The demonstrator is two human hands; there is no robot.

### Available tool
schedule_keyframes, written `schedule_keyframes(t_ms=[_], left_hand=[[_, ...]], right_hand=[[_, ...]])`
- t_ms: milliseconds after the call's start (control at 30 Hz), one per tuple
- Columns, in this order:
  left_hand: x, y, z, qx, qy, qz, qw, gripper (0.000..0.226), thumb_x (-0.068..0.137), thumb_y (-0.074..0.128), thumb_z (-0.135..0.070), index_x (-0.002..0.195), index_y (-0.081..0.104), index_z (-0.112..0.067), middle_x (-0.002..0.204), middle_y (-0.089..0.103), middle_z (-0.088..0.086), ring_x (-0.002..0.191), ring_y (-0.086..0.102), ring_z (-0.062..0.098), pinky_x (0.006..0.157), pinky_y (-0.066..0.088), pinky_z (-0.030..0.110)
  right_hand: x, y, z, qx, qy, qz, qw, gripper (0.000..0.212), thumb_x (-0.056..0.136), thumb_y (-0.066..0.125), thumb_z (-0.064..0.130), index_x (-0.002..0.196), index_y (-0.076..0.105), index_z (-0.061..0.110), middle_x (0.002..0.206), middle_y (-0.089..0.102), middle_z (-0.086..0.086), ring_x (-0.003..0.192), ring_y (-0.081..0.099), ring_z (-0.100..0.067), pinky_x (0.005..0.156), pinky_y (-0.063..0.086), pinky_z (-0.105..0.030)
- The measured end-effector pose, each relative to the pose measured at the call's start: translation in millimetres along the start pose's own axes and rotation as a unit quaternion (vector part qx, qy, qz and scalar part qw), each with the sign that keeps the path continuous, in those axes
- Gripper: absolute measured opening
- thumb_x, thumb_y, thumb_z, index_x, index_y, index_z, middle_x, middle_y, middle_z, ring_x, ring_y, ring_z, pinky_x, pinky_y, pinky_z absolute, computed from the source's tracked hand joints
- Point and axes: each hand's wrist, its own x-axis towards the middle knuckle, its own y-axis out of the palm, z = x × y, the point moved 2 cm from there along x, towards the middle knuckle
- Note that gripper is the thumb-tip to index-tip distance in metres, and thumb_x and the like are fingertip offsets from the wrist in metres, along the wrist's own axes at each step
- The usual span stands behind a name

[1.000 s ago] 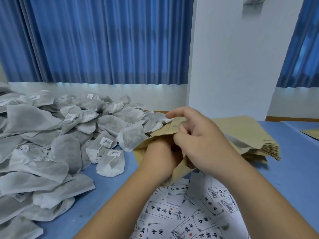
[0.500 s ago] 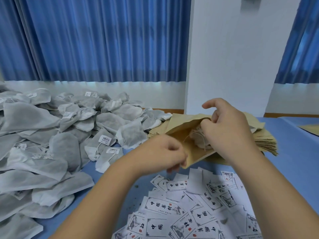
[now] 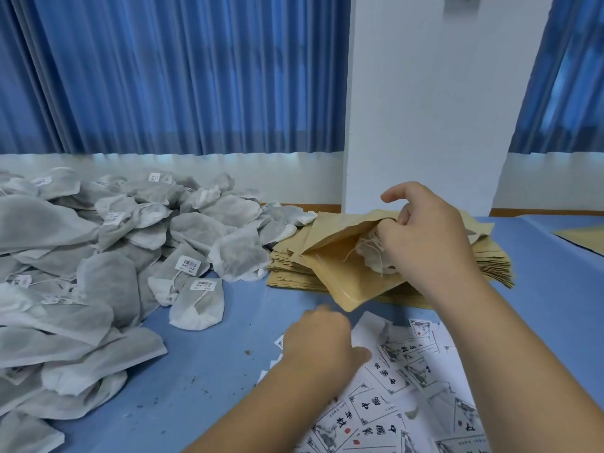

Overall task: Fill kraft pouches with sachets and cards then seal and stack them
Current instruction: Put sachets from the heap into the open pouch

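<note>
**Item in hand:** one pouch [image 3: 343,273], mouth open, raised clear of the pouch stack [image 3: 294,273] beneath it. My right hand [image 3: 428,246] grips it at the mouth, lower fingers curled inside, forefinger lifted free.

**Contents so far:** one sachet [image 3: 372,256], string loose, lying inside against my right fingers. I see no card in the pouch.

**Left hand** [image 3: 322,346]**:** down on the near edge of the cards [image 3: 402,397], knuckles up, fingers curled under. I cannot tell whether it has a card pinched.

**Stock, left of my left hand:** sachet heap [image 3: 114,256], large, spread across the worktop [image 3: 202,380].

**Stock, below my right hand:** the pouch stack, thick, all flat and unfilled as far as I can see.

**Stock, under and right of my left hand:** the cards, many, loose and overlapping.

**Far right of my right hand:** a kraft sheet [image 3: 585,237] at the frame edge. I cannot tell whether it is a finished pouch.

**Progress, my judgement:** this pouch is half filled. The sachet is in and the card is wanting, then it needs sealing and stacking. No sealed pouch is plainly in view and the stocks are deep, so the bulk of the job remains.
</note>
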Motion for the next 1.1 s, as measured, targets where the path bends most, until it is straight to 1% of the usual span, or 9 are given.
schedule_keyframes(t_ms=[133, 233, 433, 567, 667, 767, 900, 1000, 1100], left_hand=[[4, -10, 10, -0.105, -0.016, 0.007, 0.994, 0.017, 0.077, 0.068, -0.031, 0.083, 0.060, -0.017, 0.099, 0.054, -0.005, 0.092, 0.058, 0.018, 0.069, 0.045, 0.029], [3, -18, 11, -0.131, 0.002, 0.007, 0.991, 0.013, 0.076, 0.068, -0.026, 0.072, 0.056, -0.027, 0.081, 0.057, -0.013, 0.081, 0.058, 0.012, 0.070, 0.048, 0.026], [2, -28, 10, -0.084, 0.042, -0.014, 0.996, 0.007, 0.083, 0.063, -0.023, 0.079, 0.067, -0.026, 0.084, 0.065, -0.011, 0.082, 0.063, 0.014, 0.071, 0.052, 0.026], [1, -37, 10, -0.013, 0.061, -0.043, 0.997, 0.019, 0.087, 0.051, -0.019, 0.086, 0.071, -0.020, 0.091, 0.068, -0.002, 0.084, 0.064, 0.021, 0.071, 0.055, 0.031], [0, -32, 7, 0.001, 0.063, -0.009, 0.998, 0.017, 0.087, 0.054, -0.028, 0.086, 0.068, -0.018, 0.093, 0.067, -0.002, 0.086, 0.063, 0.022, 0.071, 0.052, 0.031], [-3, -23, 6, 0.002, 0.079, 0.038, 0.996, 0.034, 0.080, 0.062, -0.049, 0.085, 0.067, -0.016, 0.089, 0.063, -0.002, 0.080, 0.057, 0.019, 0.066, 0.045, 0.029], [-5, -19, 3, 0.003, 0.103, 0.059, 0.993, 0.026, 0.081, 0.068, -0.043, 0.103, 0.070, -0.029, 0.099, 0.060, -0.008, 0.091, 0.057, 0.016, 0.070, 0.043, 0.026], [-6, -18, 1, -0.008, 0.107, 0.052, 0.993, 0.017, 0.081, 0.068, -0.035, 0.094, 0.070, -0.024, 0.098, 0.060, -0.009, 0.091, 0.058, 0.016, 0.073, 0.049, 0.028], [-7, -17, 2, -0.019, 0.093, 0.070, 0.993, 0.022, 0.082, 0.065, -0.037, 0.100, 0.065, -0.024, 0.105, 0.060, -0.004, 0.095, 0.058, 0.019, 0.079, 0.049, 0.031]], right_hand=[[0, 0, 0, 0.005, 0.005, 0.001, 1.000, 0.031, 0.081, 0.052, 0.010, 0.105, 0.056, 0.030, 0.058, 0.050, 0.004, 0.058, 0.050, -0.012, 0.054, 0.043, -0.029], [1, -1, 0, 0.005, 0.005, 0.001, 1.000, 0.031, 0.081, 0.052, 0.011, 0.105, 0.055, 0.030, 0.059, 0.050, 0.004, 0.058, 0.050, -0.012, 0.053, 0.043, -0.029], [1, -2, -1, 0.004, 0.006, 0.000, 1.000, 0.031, 0.081, 0.052, 0.011, 0.106, 0.056, 0.029, 0.059, 0.051, 0.004, 0.058, 0.050, -0.012, 0.052, 0.041, -0.028], [1, -2, -1, 0.013, 0.014, 0.005, 1.000, 0.030, 0.081, 0.052, 0.011, 0.104, 0.056, 0.030, 0.054, 0.054, 0.006, 0.054, 0.051, -0.006, 0.049, 0.037, -0.026], [1, -2, -2, 0.016, 0.015, 0.012, 1.000, 0.031, 0.080, 0.051, 0.009, 0.103, 0.055, 0.030, 0.054, 0.054, 0.025, 0.055, 0.051, 0.006, 0.048, 0.032, -0.025], [0, 0, -3, 0.011, 0.016, 0.012, 1.000, 0.031, 0.080, 0.052, 0.010, 0.104, 0.056, 0.030, 0.053, 0.051, 0.007, 0.051, 0.048, -0.006, 0.048, 0.035, -0.026], [1, 1, -3, 0.013, 0.011, 0.014, 1.000, 0.030, 0.080, 0.052, 0.010, 0.102, 0.056, 0.030, 0.052, 0.048, 0.006, 0.054, 0.049, 0.000, 0.048, 0.034, -0.025], [1, 1, -3, 0.016, 0.008, 0.016, 1.000, 0.030, 0.080, 0.052, 0.009, 0.103, 0.056, 0.030, 0.051, 0.051, 0.008, 0.054, 0.049, 0.004, 0.048, 0.034, -0.025], [1, 2, -4, 0.012, 0.009, 0.017, 1.000, 0.030, 0.080, 0.053, 0.010, 0.102, 0.056, 0.030, 0.053, 0.047, 0.005, 0.053, 0.048, 0.001, 0.049, 0.035, -0.026]])
